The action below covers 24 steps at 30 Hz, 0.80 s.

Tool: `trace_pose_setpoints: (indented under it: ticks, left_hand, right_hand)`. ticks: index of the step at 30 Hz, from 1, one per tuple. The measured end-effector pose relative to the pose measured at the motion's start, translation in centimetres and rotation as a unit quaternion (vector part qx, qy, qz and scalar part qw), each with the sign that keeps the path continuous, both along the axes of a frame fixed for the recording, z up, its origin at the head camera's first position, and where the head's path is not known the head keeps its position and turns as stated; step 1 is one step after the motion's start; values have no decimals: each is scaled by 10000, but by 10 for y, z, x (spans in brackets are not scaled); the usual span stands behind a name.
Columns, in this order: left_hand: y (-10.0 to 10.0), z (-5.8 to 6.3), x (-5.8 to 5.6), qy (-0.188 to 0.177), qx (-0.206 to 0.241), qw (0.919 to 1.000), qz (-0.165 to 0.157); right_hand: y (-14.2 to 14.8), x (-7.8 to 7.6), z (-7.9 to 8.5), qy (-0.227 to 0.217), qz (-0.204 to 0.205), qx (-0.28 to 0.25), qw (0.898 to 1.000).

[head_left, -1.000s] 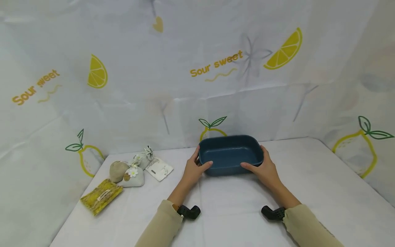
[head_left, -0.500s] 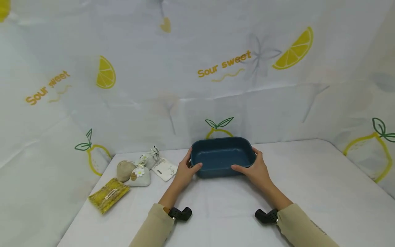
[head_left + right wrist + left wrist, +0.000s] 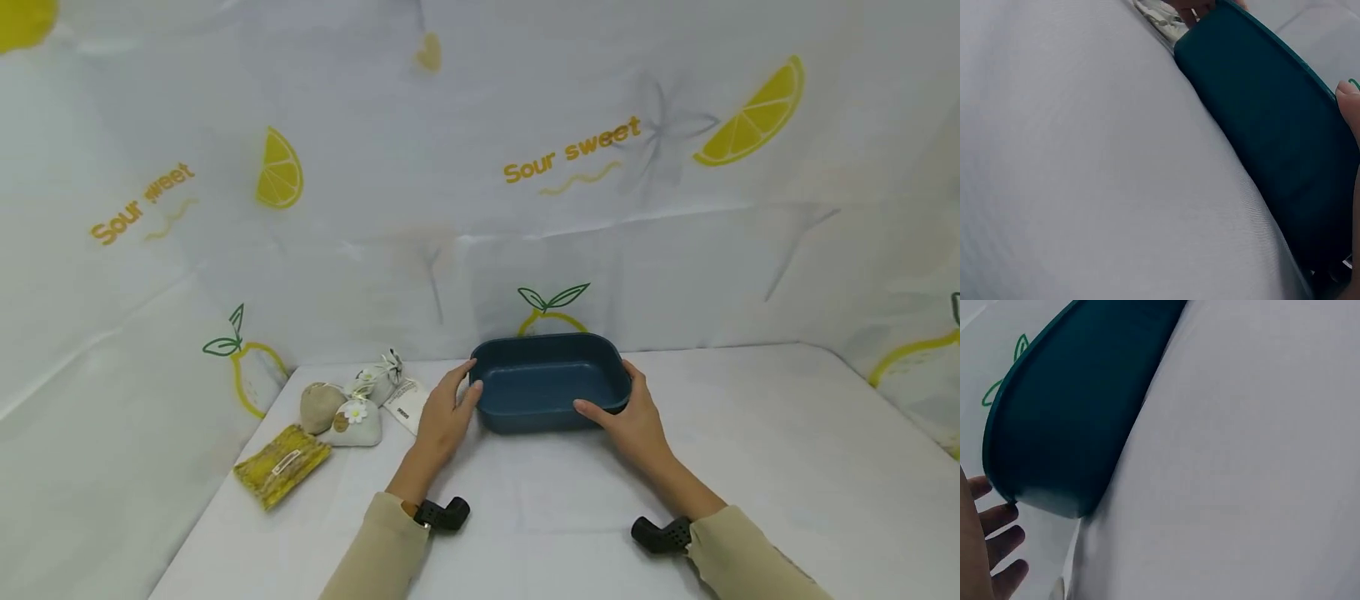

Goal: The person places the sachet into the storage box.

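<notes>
The left hand [image 3: 442, 421] is loose, its fingers spread and nearly straight at the dish's left end; a fingertip meets or nearly meets the rim there, and the wrist view does not settle which. The right hand [image 3: 636, 423] grips the right end, thumb against the near side and fingers behind the end wall.

The blue dish [image 3: 551, 387], upright with its hollow facing up, rests on the white surface [image 3: 555, 558] near the back edge. It lies at about 2 o'clock from the left hand and at 10 o'clock from the right hand.

Out at 9 o'clock from the dish sit a round beige bag [image 3: 322, 407], a daisy pouch [image 3: 358, 427] and a tied pouch [image 3: 381, 382], grouped close together. A white card [image 3: 407, 402], partly behind the left hand, lies beside them. Between 8 and 9 o'clock is a yellow packet [image 3: 282, 465].

The backdrop [image 3: 360, 283] reads "Sour sweet" in orange twice, at 12 and at 10 o'clock from the dish, among lemon drawings. The card's print and the packet's pale label [image 3: 287, 462] are too small to read.
</notes>
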<state>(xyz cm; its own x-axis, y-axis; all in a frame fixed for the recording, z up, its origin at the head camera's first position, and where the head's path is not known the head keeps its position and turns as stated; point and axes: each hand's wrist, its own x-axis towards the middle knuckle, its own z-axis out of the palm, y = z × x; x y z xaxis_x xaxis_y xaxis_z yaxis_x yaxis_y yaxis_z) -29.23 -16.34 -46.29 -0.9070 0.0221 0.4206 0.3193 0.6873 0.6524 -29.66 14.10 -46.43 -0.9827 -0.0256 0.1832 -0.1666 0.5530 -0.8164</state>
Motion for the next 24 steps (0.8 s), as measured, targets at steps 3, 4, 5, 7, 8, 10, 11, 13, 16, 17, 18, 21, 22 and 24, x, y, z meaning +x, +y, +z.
trace_pose_setpoints:
  ticks: [3,4,5,7,8,10,11,13,16,17,18,21,22,24]
  left_hand:
    - [-13,6,-2,266,-185,9995,66]
    - [-19,7,-2,273,-253,9993,79]
    - [-25,7,-2,264,-342,9990,93]
    - [-37,7,-2,164,-586,9981,102]
    - [-43,6,-2,70,-686,9976,79]
    - [-53,4,-1,-162,-847,9963,32]
    - [-57,3,-1,-285,-879,9957,20]
    - [-62,0,-1,-527,-889,9946,-18]
    - [-66,-5,-2,-828,-737,9938,-105]
    - [-67,-7,-2,-923,-695,9932,-113]
    - [-68,-8,-2,-998,-647,9928,-123]
    - [-70,-10,-2,-1166,-509,9919,-58]
    - [-71,-11,-2,-1183,-512,9917,-23]
    - [-73,-11,-2,-1100,-510,9926,30]
  right_hand:
    - [4,2,1,4,-17,49,10000]
    - [4,2,1,1,-19,56,10000]
    - [5,3,1,-5,-21,53,10000]
    - [5,3,1,-13,-25,53,10000]
    - [6,2,1,-15,-27,58,10000]
    - [6,1,1,-4,-27,63,10000]
    - [6,1,1,4,-28,72,10000]
    - [6,0,2,16,-32,88,10000]
    - [6,0,1,45,-31,93,9999]
    - [5,0,1,49,-22,90,9999]
    - [5,-1,1,58,-16,87,9999]
    - [3,-1,1,87,20,56,9999]
    - [3,-2,1,94,31,47,9999]
    - [2,-1,1,98,46,40,9999]
